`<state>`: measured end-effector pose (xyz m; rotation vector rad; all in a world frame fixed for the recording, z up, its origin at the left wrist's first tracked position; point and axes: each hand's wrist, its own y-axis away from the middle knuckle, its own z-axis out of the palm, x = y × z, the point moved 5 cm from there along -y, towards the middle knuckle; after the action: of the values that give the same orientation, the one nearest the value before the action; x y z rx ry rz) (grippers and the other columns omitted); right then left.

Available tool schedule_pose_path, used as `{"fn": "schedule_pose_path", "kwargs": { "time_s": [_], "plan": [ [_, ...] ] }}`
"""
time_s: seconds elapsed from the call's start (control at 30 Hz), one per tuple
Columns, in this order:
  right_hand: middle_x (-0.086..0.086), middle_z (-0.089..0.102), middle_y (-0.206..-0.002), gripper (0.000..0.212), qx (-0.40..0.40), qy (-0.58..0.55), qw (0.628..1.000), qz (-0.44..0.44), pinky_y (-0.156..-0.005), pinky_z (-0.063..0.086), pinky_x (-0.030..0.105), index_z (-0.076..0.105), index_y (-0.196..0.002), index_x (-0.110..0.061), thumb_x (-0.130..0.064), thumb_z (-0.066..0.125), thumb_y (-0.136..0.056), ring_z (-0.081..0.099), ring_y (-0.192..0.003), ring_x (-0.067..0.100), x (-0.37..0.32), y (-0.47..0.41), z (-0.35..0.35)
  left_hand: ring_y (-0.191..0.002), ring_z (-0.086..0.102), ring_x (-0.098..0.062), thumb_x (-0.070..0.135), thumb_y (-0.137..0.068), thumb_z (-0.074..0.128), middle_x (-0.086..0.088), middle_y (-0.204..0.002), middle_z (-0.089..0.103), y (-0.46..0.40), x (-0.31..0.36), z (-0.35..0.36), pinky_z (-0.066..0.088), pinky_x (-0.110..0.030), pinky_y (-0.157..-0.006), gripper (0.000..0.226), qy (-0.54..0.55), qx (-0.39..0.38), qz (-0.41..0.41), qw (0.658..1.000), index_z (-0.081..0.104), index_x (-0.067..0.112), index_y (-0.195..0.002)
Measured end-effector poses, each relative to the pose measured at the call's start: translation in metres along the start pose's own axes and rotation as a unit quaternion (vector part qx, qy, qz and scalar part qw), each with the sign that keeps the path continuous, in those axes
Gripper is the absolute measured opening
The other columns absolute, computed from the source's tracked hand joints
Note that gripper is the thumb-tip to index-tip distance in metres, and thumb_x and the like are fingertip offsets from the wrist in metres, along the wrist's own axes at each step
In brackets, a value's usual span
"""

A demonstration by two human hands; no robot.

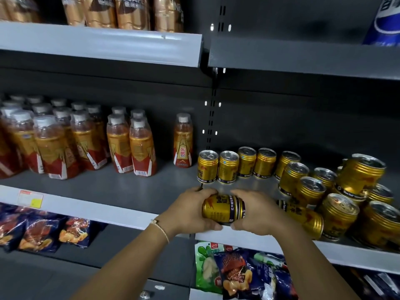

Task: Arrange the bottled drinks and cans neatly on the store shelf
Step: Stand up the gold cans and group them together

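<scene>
A gold can (223, 209) lies on its side between both my hands, just above the front lip of the middle shelf (121, 187). My left hand (190, 213) grips its left end and my right hand (257, 213) grips its right end. Behind it several gold cans (227, 167) stand upright in a row. To the right a jumbled heap of gold cans (337, 191) sits, some tilted, one lying flat (305, 215). Orange bottled drinks (132, 144) with white caps stand at the left, one bottle (183, 140) alone.
The top shelf holds brown coffee bottles (112, 11) on the left and a blue bottle (385, 20) at far right. Snack bags (43, 230) fill the shelf below on the left, and more bags (238, 273) lie under my hands.
</scene>
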<state>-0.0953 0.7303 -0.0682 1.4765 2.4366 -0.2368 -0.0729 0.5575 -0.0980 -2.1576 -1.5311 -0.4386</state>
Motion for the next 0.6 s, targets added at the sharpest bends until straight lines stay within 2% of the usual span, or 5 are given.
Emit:
{"fn": "schedule_pose_path", "kwargs": {
  "time_s": [0.13,0.17,0.33,0.5,0.6],
  "plan": [
    [-0.005,0.05,-0.147,0.101,0.01,-0.016,1.0,0.005,-0.102,0.047,0.038,0.036,-0.152,-0.028,-0.043,0.089,-0.067,0.052,-0.128,0.02,0.004,0.004,-0.001,-0.102,0.055,0.005,0.049,-0.057,0.089,0.028,-0.108,0.053,0.007,-0.007,-0.004,0.047,-0.01,-0.084,0.077,0.107,0.039,-0.016,0.993,0.04,0.06,-0.115],
    [-0.005,0.048,-0.15,0.104,0.011,-0.022,1.0,0.003,-0.105,0.045,0.037,0.035,-0.153,-0.027,-0.043,0.089,-0.067,0.05,-0.132,0.02,0.004,0.005,-0.002,-0.101,0.057,0.008,0.046,-0.056,0.091,0.031,-0.106,0.054,0.007,-0.009,-0.007,0.049,-0.01,-0.082,0.077,0.134,0.049,-0.022,0.989,0.04,0.061,-0.112],
    [-0.01,0.048,-0.15,0.106,0.01,-0.041,0.999,0.003,-0.105,0.044,0.034,0.031,-0.156,-0.025,-0.044,0.089,-0.069,0.048,-0.133,0.016,0.003,0.007,-0.002,-0.101,0.061,-0.001,0.039,-0.058,0.093,0.02,-0.11,0.057,0.001,-0.008,-0.024,0.056,-0.023,-0.082,0.079,0.175,0.07,-0.028,0.982,0.044,0.044,-0.12],
    [-0.009,0.05,-0.148,0.107,0.012,-0.038,0.999,0.006,-0.104,0.043,0.032,0.03,-0.156,-0.023,-0.046,0.088,-0.069,0.049,-0.132,0.017,0.005,0.005,-0.002,-0.109,0.059,-0.002,0.034,-0.06,0.093,0.018,-0.12,0.055,-0.004,-0.004,-0.029,0.053,-0.022,-0.09,0.08,0.164,0.082,-0.025,0.983,0.046,0.042,-0.124],
    [-0.009,0.051,-0.147,0.109,0.017,-0.042,0.999,0.009,-0.102,0.043,0.031,0.03,-0.156,-0.023,-0.047,0.088,-0.068,0.051,-0.13,0.017,0.006,0.002,-0.002,-0.113,0.058,-0.006,0.037,-0.058,0.091,0.012,-0.125,0.056,-0.009,0.001,-0.028,0.051,-0.029,-0.097,0.084,0.141,0.081,-0.013,0.987,0.047,0.038,-0.129]
  ]
}}
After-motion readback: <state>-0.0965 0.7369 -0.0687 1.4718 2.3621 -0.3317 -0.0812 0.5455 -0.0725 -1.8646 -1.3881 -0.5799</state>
